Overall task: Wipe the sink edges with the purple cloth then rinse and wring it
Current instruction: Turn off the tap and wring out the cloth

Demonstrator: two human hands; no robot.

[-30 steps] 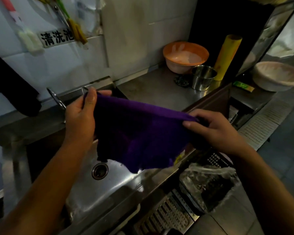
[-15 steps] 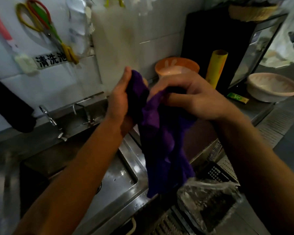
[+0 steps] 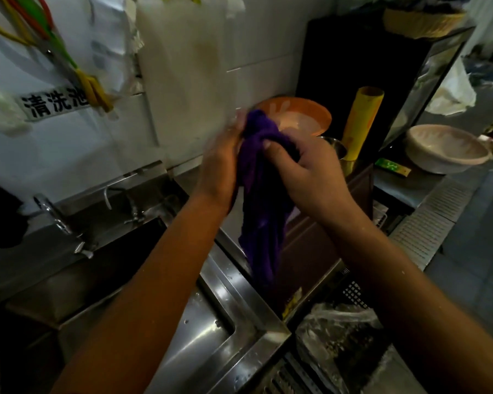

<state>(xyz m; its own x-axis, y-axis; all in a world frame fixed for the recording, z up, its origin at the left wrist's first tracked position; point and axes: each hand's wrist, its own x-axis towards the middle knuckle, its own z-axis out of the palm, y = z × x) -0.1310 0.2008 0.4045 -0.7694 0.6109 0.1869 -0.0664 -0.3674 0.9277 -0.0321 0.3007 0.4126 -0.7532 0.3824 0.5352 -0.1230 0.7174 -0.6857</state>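
Note:
The purple cloth hangs bunched in a long fold above the right rim of the steel sink. My left hand holds its upper part from the left; this hand is motion-blurred. My right hand grips the top of the cloth from the right, fingers curled round it. The cloth's lower end dangles near the sink's right edge. Two taps stand at the back of the sink.
An orange bowl, a yellow roll and a steel cup sit on the counter behind my hands. A pale bowl rests at the right. A black crate and plastic bag lie below the sink's front corner.
Both hands came together from holding the cloth spread wide, and the cloth went from a flat sheet to a gathered hanging bunch. The view shifted right along the sink.

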